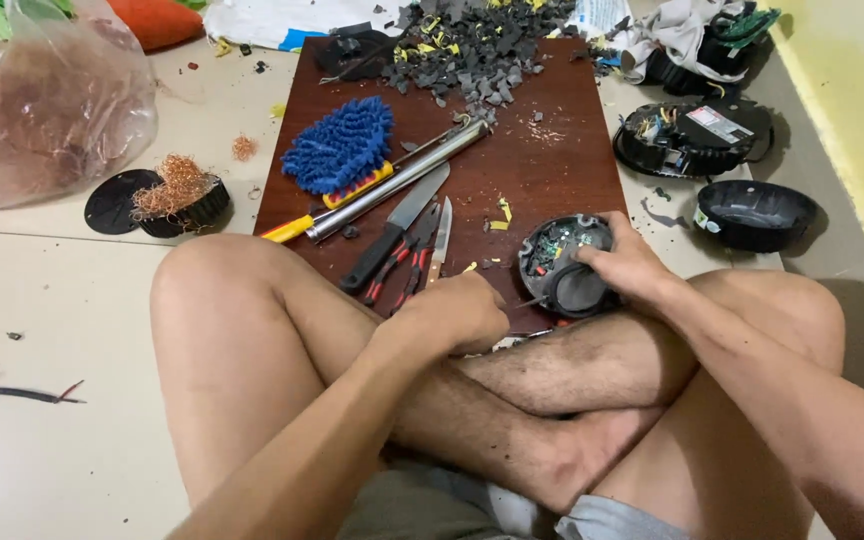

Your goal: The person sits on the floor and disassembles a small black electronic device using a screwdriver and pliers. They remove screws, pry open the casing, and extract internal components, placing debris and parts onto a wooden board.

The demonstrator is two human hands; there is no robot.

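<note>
Sitting cross-legged on the pale floor (62, 300), with a dark brown wooden board (552, 170) lying just ahead of the shins as a work surface. Gripping with the right hand (624, 262) the round black casing (564, 265), fingers closed over its right rim, probably for keeping it steady at the near edge of the board, tilted a little toward the body so the green circuit parts inside are showing. Closing the left hand (457, 315) into a fist around a thin metal tool (526, 300), only the tip showing, and pointing it into the left side of the casing. Keeping other tools within reach to the left: a black-handled knife (397, 225), red-handled pliers (402, 262), a long metal tube (402, 180), a blue mop head (337, 145). Lying pushed to the far end, away from the hands, a heap of grey broken pieces (472, 50). Resting apart on the floor, a tangle of copper wire (174, 185), a clear plastic bag (42, 100), and more black casings (697, 135) at the right.
</note>
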